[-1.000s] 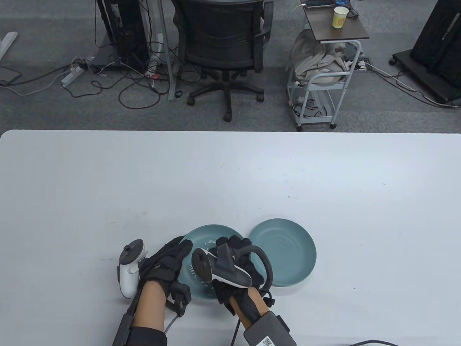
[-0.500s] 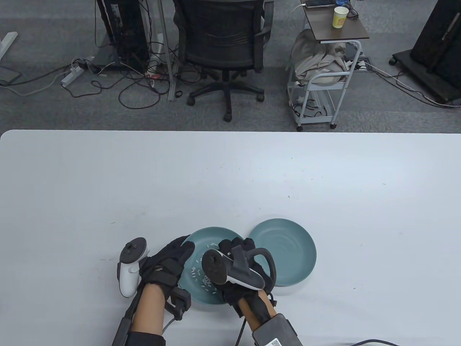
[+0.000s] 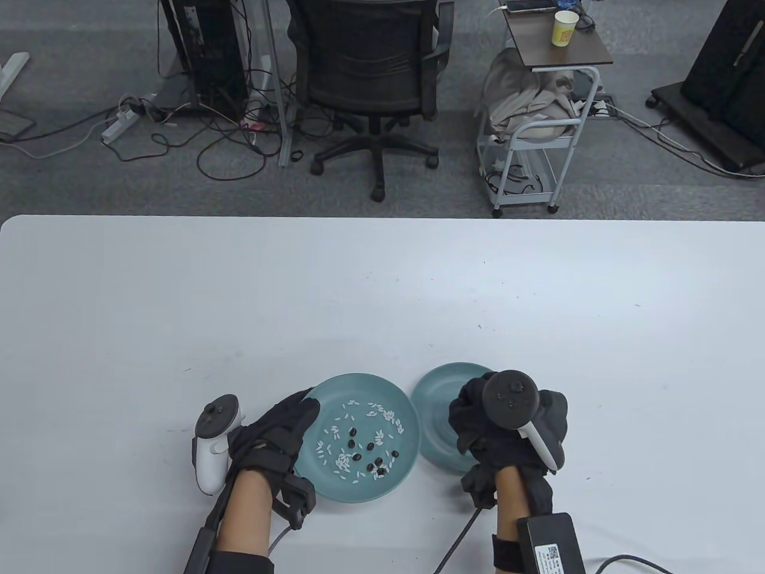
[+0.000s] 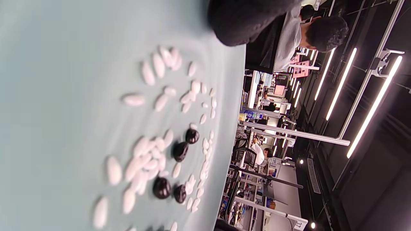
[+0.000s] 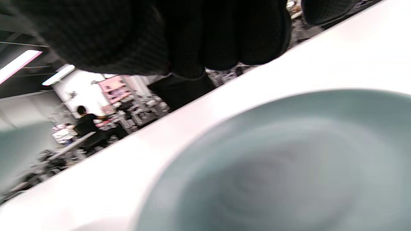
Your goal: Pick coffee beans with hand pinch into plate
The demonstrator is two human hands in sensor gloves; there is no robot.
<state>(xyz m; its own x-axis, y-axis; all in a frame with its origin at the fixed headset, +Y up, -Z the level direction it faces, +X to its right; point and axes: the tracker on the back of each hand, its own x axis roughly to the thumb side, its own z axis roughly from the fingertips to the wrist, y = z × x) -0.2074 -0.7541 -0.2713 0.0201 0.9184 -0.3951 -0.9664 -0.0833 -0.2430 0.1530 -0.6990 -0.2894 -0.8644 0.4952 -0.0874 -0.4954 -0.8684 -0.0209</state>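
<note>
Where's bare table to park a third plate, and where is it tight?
Bare: the whole far half of the white table beyond both plates, plus the stretch right of the right hand and left of the left hand. Tight: the near centre, where the bean plate and the second plate nearly touch, flanked by both hands.

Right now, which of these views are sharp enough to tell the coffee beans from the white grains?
Table view: sharp, evenly lit; dark coffee beans stand out among white grains on the left plate. Left wrist view: rotated sideways, near grains soft, beans still distinct. Right wrist view: motion-blurred; right plate smeared, right hand dark, pinch contents unreadable.
</note>
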